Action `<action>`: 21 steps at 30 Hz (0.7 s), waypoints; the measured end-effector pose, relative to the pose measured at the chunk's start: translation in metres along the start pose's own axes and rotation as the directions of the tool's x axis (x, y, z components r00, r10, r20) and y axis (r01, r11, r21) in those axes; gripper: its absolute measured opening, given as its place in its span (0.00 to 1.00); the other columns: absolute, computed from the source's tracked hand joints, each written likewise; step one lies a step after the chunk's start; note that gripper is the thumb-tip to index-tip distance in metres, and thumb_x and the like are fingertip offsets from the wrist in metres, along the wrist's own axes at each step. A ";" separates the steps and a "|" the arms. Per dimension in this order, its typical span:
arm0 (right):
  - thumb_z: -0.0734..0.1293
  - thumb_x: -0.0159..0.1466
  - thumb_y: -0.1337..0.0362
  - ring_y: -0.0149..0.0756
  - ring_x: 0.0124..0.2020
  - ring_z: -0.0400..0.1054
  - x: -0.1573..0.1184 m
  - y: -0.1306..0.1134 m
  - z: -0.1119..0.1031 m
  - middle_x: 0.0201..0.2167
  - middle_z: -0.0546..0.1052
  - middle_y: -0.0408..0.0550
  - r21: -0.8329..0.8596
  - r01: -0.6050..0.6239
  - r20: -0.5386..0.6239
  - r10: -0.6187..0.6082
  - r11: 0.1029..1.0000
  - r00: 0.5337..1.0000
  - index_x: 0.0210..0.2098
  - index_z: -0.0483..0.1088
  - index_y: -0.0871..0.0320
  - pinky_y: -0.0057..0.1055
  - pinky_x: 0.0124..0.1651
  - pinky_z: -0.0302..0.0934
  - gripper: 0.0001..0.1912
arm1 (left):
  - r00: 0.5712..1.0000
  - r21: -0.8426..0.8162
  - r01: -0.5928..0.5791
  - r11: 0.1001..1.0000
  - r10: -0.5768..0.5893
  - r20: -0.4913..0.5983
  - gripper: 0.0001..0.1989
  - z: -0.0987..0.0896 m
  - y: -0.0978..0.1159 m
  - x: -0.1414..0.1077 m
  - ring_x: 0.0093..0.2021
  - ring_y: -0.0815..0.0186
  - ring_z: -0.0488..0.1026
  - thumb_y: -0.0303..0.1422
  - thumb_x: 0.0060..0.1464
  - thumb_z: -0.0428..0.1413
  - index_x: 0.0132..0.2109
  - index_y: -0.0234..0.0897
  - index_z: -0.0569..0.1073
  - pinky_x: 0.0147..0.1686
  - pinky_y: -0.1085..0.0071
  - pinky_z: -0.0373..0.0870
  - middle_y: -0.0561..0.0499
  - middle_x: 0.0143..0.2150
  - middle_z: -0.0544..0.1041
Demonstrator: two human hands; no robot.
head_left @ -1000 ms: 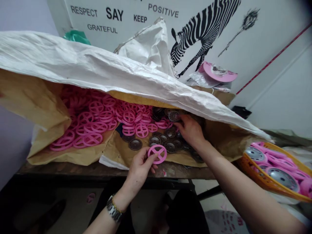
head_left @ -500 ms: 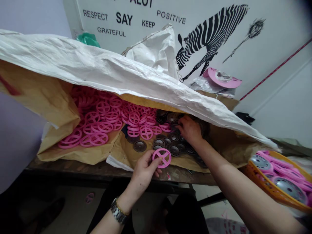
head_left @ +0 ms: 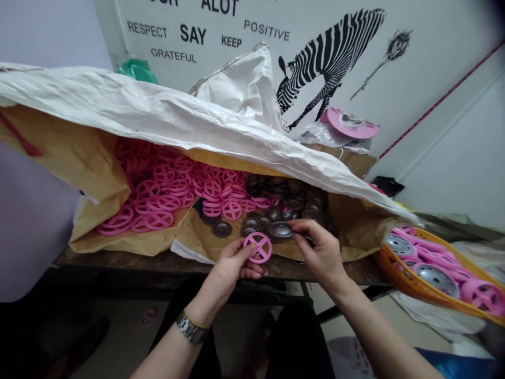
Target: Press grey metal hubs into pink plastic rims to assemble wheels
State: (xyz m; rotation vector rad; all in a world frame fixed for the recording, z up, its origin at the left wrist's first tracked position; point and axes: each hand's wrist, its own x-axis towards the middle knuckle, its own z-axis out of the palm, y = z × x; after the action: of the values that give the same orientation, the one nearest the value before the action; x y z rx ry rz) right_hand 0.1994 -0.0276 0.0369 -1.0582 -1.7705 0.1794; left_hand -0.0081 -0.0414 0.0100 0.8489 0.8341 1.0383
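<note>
My left hand pinches a pink spoked plastic wheel by its left side, facing me above the table's front edge. Just to the right, my right hand grips a grey disc like a small hubcap between thumb and fingers at its right rim. The disc is tilted and sits close to the pink wheel; whether they touch I cannot tell. Behind the hands lies a pile of dark grey discs. Many loose pink wheels are heaped to its left.
Both piles lie on brown paper lining inside a large white sack on a wooden table. At the right stands an orange basket with pink wheels, some fitted with grey discs. One pink wheel lies on the floor.
My right hand has come back from the pile of discs toward my left hand, now with a grey disc in it. The left hand still holds the pink wheel. The view has shifted slightly.
</note>
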 end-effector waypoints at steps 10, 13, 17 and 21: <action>0.61 0.66 0.75 0.40 0.48 0.74 -0.049 -0.020 -0.001 0.49 0.79 0.51 -0.121 0.253 0.121 -0.239 0.960 0.963 0.44 0.72 0.53 0.37 0.48 0.67 0.14 | 0.993 -0.079 0.055 0.995 -0.046 0.106 0.22 0.015 -0.007 -0.014 0.25 0.71 0.75 0.42 0.51 0.66 0.46 0.31 0.72 0.25 0.78 0.76 0.49 0.31 0.77; 0.59 0.66 0.76 0.40 0.52 0.71 -0.056 -0.026 0.000 0.51 0.77 0.51 -0.039 0.186 0.142 -0.178 0.982 0.974 0.45 0.71 0.53 0.40 0.53 0.65 0.15 | 0.998 -0.031 0.008 0.999 -0.006 0.064 0.23 0.017 -0.010 -0.016 0.25 0.71 0.75 0.41 0.50 0.66 0.48 0.31 0.72 0.25 0.78 0.76 0.50 0.32 0.77; 0.64 0.66 0.68 0.41 0.51 0.70 -0.065 -0.033 0.008 0.52 0.74 0.52 0.066 -0.078 0.031 0.076 0.995 0.997 0.49 0.69 0.53 0.37 0.50 0.66 0.12 | 0.996 0.113 -0.080 0.990 0.075 0.043 0.23 0.019 -0.013 -0.018 0.26 0.70 0.74 0.42 0.51 0.63 0.49 0.31 0.73 0.25 0.76 0.75 0.49 0.34 0.77; 0.70 0.61 0.62 0.38 0.37 0.70 -0.065 -0.033 0.018 0.37 0.76 0.47 0.149 -0.372 0.014 0.374 0.916 0.927 0.42 0.71 0.55 0.33 0.38 0.64 0.10 | 0.986 0.287 -0.168 0.943 0.158 0.057 0.19 0.022 -0.017 -0.023 0.28 0.69 0.73 0.40 0.55 0.59 0.48 0.32 0.74 0.25 0.75 0.75 0.49 0.36 0.76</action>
State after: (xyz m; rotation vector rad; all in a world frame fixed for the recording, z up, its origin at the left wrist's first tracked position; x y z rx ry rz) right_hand 0.1715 -0.0888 0.0022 -1.2753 -1.4999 0.5311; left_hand 0.0113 -0.0722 0.0080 1.1997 0.9138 1.0567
